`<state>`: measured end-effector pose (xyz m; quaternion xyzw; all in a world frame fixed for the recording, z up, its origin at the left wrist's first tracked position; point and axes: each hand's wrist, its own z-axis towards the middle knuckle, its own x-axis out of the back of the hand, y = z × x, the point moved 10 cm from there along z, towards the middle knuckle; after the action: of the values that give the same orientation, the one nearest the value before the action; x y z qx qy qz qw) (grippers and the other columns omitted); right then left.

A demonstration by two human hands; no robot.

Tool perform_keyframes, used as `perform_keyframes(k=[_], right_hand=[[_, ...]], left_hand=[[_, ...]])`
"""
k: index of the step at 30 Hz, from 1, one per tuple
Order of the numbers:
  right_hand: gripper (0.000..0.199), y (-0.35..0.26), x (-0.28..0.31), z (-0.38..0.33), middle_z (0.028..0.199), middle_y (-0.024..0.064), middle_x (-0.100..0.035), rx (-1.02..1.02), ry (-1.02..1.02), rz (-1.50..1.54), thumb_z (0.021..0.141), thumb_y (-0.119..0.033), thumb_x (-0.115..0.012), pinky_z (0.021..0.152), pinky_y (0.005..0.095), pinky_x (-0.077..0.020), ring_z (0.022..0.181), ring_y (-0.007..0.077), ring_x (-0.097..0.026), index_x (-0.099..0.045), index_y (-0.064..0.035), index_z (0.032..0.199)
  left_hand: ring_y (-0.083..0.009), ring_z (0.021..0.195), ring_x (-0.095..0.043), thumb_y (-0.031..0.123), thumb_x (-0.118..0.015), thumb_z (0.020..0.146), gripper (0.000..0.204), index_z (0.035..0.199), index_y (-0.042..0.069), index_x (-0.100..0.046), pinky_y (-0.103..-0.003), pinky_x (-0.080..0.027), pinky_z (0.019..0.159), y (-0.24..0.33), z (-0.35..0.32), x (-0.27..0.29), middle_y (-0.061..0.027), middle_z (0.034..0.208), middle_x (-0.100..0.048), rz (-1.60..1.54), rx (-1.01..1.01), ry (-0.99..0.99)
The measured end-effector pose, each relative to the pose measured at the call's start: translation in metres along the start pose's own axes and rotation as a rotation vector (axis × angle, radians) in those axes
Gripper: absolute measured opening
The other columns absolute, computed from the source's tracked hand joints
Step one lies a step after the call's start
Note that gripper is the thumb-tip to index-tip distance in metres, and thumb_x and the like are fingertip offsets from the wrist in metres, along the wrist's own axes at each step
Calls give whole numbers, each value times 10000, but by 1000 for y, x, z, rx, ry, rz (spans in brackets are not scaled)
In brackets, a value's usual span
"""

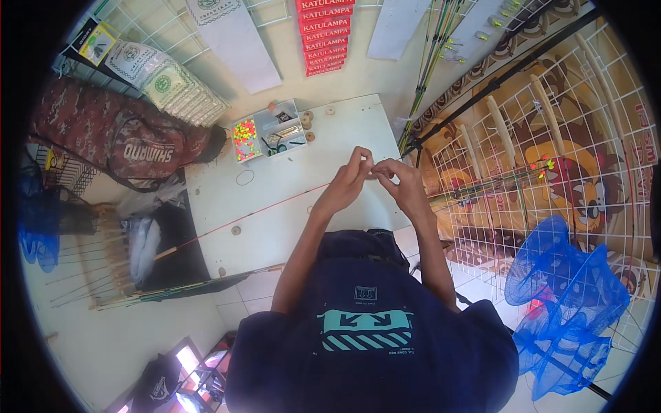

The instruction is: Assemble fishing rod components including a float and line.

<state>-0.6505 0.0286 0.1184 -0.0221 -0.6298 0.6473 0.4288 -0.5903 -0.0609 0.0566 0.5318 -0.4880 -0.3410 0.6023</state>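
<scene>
Above the white table (289, 230), my left hand (347, 183) and my right hand (401, 184) meet, their fingertips close together. A thin red rod (261, 208) runs slantwise from a pale handle (166, 253) at the table's left edge up to my left hand. My left fingers are closed in a pinch, in line with the rod's thin end. My right thumb and forefinger are pinched as well; whatever lies between them is too small to make out. A compartment box (277, 152) beyond my left hand holds bright yellow and pink beads (244, 139) and small tools.
Wooden discs (236, 230) and a loop of thin line (244, 177) lie on the table. A camouflage bag (103, 127) hangs at left. At right stand a white wire rack (475, 186), a bundle of rods (428, 76) and blue nets (564, 296).
</scene>
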Motion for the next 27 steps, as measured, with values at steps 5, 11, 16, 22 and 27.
perform_keyframes(k=[5,11,16,22,27], right_hand=[[190,10,4,0,815,102,-664,-30,33,-55,800,-16,-691,627,291,-478,664,173,-578,-659,-13,987],[189,43,-13,-4,878,43,-677,-193,-90,285,824,-43,-708,625,248,-439,695,76,-543,-686,-33,1012],[104,47,-21,-6,949,56,-688,-168,-75,538,880,-55,-671,671,218,-422,731,49,-534,-658,1,967],[58,36,-17,-7,954,67,-690,-135,-61,624,902,-43,-634,715,225,-432,800,50,-554,-600,-12,937],[68,30,-14,-5,917,46,-679,-129,-45,707,908,-61,-635,701,222,-421,782,43,-539,-608,-8,939]], left_hand=[[-167,617,-540,228,-353,1045,131,1059,98,-340,-286,-433,543,3,0,-7,-83,728,-522,-370,81,-145],[-92,552,-270,331,-388,1042,185,1035,149,-353,-250,-319,536,1,-8,-18,28,657,-291,-630,229,-336],[-89,509,-227,341,-386,1042,189,1022,154,-368,-251,-264,510,5,-9,-12,39,615,-260,-747,250,-276],[-63,455,-175,343,-396,1040,191,1010,155,-388,-245,-211,467,3,-13,-9,53,594,-228,-862,285,-240],[-52,454,-146,348,-402,1038,190,995,163,-392,-238,-162,452,4,-14,-7,61,594,-213,-877,297,-234]])
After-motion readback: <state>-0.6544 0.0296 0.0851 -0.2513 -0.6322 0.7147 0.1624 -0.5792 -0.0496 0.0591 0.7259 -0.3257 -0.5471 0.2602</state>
